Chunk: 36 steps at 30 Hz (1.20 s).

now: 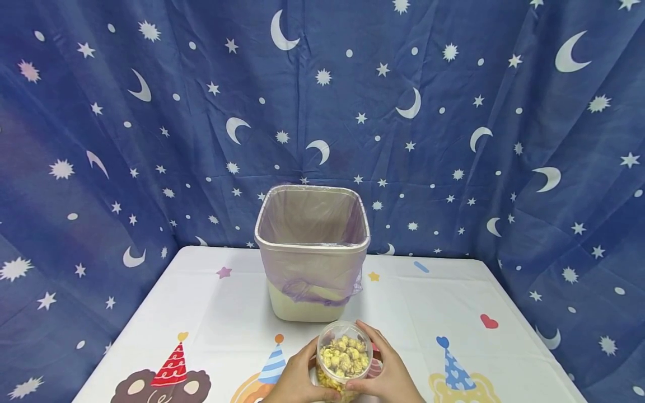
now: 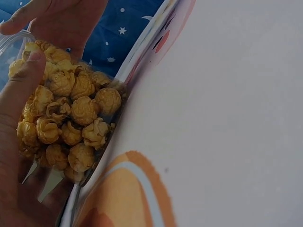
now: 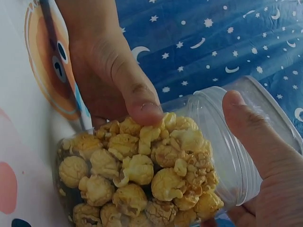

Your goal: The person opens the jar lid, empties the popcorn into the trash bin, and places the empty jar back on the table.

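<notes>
A clear plastic jar of popcorn [image 1: 331, 382] stands on the table close to me, just in front of the bin. Around its lower side my left hand [image 1: 297, 376] is wrapped, and the thumb presses on the jar wall in the left wrist view. My right hand [image 1: 389, 372] grips the clear lid [image 3: 253, 92] at the top, thumb on one side and fingers on the other. Caramel-coloured popcorn [image 3: 137, 175] fills much of the jar. Whether the lid is still seated on the rim, I cannot tell.
A cream bin [image 1: 302, 310] stands behind the jar, lined with a thin purple bag [image 1: 302, 274] folded over its rim. The white tablecloth [image 1: 227, 313] has printed animals and party hats. A blue star-and-moon curtain [image 1: 322, 112] hangs behind and at both sides.
</notes>
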Available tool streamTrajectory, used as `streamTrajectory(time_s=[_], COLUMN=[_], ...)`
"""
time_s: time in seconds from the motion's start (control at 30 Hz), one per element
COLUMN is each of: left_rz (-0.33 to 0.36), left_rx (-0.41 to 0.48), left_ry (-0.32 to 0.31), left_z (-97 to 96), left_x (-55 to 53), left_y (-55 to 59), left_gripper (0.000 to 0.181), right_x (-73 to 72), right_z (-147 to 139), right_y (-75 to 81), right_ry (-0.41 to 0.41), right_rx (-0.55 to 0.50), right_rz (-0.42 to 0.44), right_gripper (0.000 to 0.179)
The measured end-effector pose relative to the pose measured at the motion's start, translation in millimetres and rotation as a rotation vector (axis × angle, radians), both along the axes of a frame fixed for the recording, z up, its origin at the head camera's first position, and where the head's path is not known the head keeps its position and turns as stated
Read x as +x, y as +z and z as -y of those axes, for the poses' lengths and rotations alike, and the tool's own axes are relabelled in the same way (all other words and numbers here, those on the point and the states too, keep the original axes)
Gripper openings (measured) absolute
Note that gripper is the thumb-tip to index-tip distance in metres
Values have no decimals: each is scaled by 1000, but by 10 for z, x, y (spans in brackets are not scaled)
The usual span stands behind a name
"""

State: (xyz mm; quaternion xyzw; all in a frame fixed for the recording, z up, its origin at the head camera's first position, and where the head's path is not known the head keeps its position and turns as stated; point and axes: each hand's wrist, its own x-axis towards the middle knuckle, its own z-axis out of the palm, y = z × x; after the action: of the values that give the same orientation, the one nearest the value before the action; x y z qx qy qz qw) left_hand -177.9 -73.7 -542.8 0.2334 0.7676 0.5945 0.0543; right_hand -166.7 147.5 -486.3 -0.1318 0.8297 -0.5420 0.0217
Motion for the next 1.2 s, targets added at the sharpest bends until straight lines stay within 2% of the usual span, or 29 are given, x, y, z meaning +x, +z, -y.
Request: streamTrajectory(time_s=[0.27,0.67,1.2], left_rz=[8,21,27], left_rx=[12,20,29], left_ry=[-8,-8,-4], left_z=[2,8,12], left_x=[-1,-13,-6], left_y=[6,-13,-3], left_gripper=[104,100,100], right_x=[-43,-55,-51], right_z=[-33,-56,-40], right_y=[18,37,61], right_ry=[36,64,25], right_rx=[-17,-13,-21], right_rz=[43,37,28], right_gripper=[98,97,97])
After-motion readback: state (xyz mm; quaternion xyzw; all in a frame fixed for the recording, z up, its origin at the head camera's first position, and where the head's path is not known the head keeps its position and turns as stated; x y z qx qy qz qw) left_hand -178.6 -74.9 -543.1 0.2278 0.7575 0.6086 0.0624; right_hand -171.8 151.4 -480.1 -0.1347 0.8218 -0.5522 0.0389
